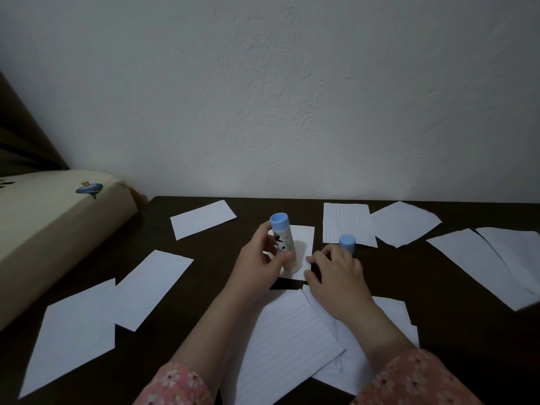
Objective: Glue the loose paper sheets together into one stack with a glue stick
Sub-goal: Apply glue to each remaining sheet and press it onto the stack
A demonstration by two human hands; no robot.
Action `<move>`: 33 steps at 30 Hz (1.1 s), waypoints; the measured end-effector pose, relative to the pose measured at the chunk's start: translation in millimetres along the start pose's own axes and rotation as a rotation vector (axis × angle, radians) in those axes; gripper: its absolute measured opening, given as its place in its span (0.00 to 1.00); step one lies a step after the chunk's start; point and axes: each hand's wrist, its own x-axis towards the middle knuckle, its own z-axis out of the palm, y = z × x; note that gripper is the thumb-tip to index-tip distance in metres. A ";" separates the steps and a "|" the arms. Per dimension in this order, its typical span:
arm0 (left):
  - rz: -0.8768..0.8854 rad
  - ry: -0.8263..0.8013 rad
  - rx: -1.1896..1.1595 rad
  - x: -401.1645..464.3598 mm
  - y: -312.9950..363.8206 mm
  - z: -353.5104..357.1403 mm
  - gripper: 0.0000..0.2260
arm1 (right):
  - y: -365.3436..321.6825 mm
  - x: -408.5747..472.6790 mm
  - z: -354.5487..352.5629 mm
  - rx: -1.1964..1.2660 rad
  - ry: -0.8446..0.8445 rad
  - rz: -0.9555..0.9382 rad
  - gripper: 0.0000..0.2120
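Left hand point(257, 258) gripping glue stick point(284, 239), label writing unreadable

Looks like a home, prob. a bedroom. At 9 o'clock a mattress edge point(58, 229) in cream sheet w/ a small cartoon print point(89, 189) butts up against the dark wooden worktop point(222, 209). At 10 o'clock, dark wood slats, maybe a headboard point(20, 135). Plain rough-plastered white wall point(292, 97) from 11 to 2 o'clock. Dim indoor light. Floral pink sleeves point(409, 378) at 6 o'clock look like house clothes.
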 end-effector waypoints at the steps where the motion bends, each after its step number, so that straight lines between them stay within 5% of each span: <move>1: 0.012 -0.005 0.010 -0.9 0.8 0.6 0.25 | 0.2 -0.4 -0.1 0.001 -0.006 -0.001 0.16; 14: 0.105 -0.129 0.133 -4.5 5.0 0.7 0.24 | -0.6 -3.3 -0.5 -0.014 -0.014 -0.011 0.16; 33: 0.023 -0.124 0.131 -0.9 -10.1 -22.5 0.27 | 1.2 -4.1 1.1 -0.039 -0.016 -0.025 0.17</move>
